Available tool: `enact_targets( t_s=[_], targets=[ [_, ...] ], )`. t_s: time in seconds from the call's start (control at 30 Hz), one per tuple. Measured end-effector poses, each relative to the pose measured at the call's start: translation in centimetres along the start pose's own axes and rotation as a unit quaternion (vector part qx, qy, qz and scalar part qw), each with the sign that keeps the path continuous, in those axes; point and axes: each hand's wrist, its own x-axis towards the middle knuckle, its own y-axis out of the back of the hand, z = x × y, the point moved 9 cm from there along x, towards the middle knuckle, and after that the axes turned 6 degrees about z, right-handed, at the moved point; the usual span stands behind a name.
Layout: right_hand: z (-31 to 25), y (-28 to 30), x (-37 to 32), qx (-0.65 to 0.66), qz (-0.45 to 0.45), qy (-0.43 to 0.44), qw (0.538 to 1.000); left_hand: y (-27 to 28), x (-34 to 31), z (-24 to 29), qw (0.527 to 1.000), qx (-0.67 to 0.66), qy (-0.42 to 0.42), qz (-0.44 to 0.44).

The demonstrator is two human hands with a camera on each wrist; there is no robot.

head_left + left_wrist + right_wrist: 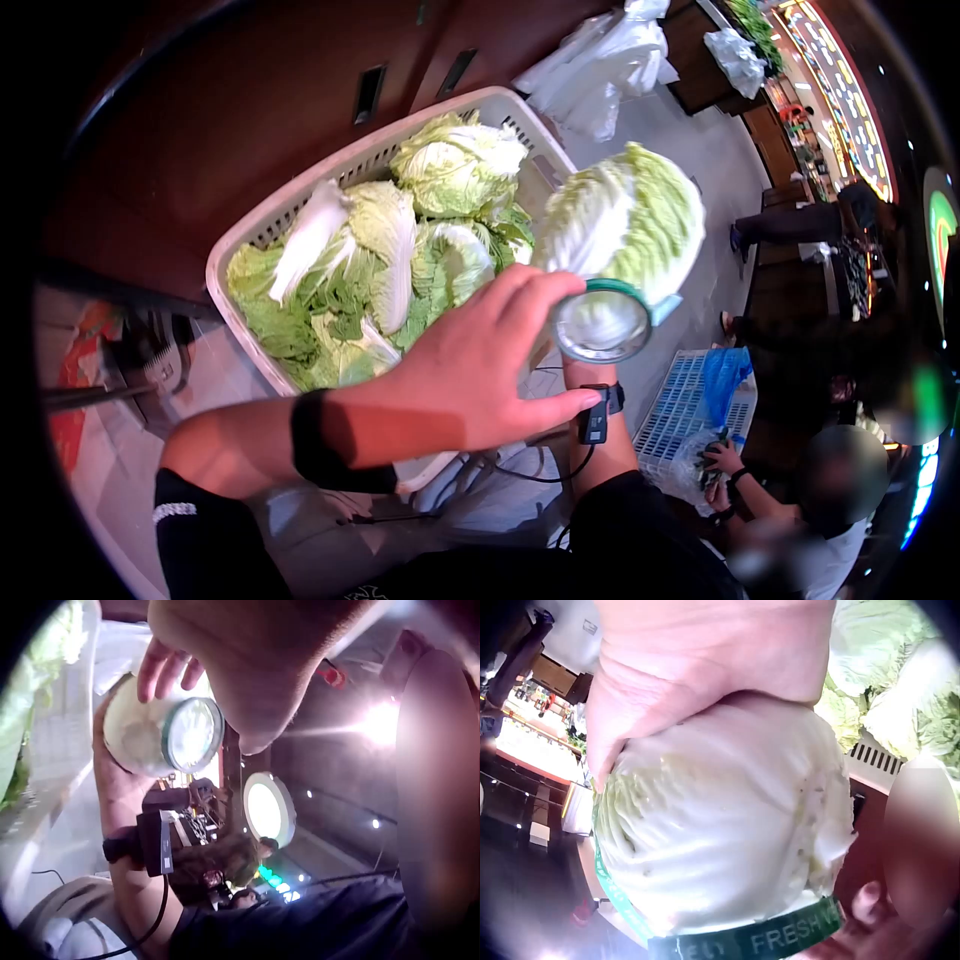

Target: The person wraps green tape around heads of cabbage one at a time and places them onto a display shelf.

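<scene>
A napa cabbage (630, 220) is held up beside the basket by my right hand (705, 664), whose palm and thumb wrap its pale base. Much of that hand is hidden behind the cabbage in the head view. Green tape (754, 941) printed with "FRESH" runs across the cabbage's base. The green-rimmed tape roll (603, 320) stands against the cabbage. My left hand (490, 350) reaches over to it, fingers spread, an index fingertip right at the roll's rim. Its thumb stands apart, near the right wrist's camera band. The left wrist view shows loosely bent fingers (154, 671) above the roll.
A white plastic basket (245, 225) with several napa cabbages (455, 165) stands by a dark red cabinet. White plastic bags (610, 60) hang beyond it. A second basket (665, 405) is on the right, where another person's hands (728, 462) handle a bag.
</scene>
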Motion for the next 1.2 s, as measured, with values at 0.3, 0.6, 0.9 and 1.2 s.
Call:
enact_targets(
  t_s=[0.3, 0.6, 0.9, 1.2],
  targets=[
    [2.7, -2.3, 0.9, 0.029, -0.001, -0.019, 0.999, 0.4, 0.0, -5.2, 0.962, -0.165, 0.212, 0.059],
    [6.4, -3.1, 0.4, 0.079, -0.075, -0.113, 0.988, 3.9, 2.3, -5.5, 0.769, -0.512, 0.381, 0.035],
    [9.0, -3.5, -0.2, 0.085, -0.038, -0.167, 0.982, 2.4, 0.2, 7.0, 0.98, 0.018, 0.03, -0.196],
    [10.3, -3.7, -0.3, 0.115, -0.062, -0.181, 0.975, -1.1, -1.5, 11.3, 0.932, 0.255, -0.203, -0.16]
  ],
)
